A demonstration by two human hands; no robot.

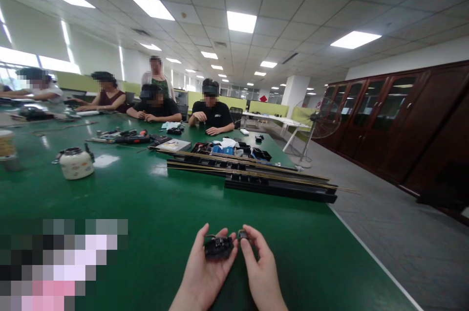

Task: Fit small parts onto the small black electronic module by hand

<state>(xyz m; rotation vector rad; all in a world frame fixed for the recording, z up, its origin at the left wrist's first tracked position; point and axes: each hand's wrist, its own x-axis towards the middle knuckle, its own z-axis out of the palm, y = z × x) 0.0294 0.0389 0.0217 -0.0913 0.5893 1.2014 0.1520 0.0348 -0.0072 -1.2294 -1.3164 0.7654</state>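
In my left hand (207, 269) rests a small black mechanical part (219, 248) with a thin metal rod along its top; the fingers curl up around it. Beside it, my right hand (261, 262) pinches a small grey metallic piece (242, 234) between thumb and fingertips. The two hands are close together, and the small piece sits just right of the left fingertips. Its exact kind is too small to make out. Both hands are above the green table (146, 242) near its front edge.
Long black rails (280, 188) with thin brass-coloured rods lie ahead. A cream kettle-like pot (76, 163) stands left. Tools (134, 139) and blue parts (222, 149) lie farther back. Several people sit across the table; one person (211, 111) faces me. A standing fan (315, 118) is beyond the right edge.
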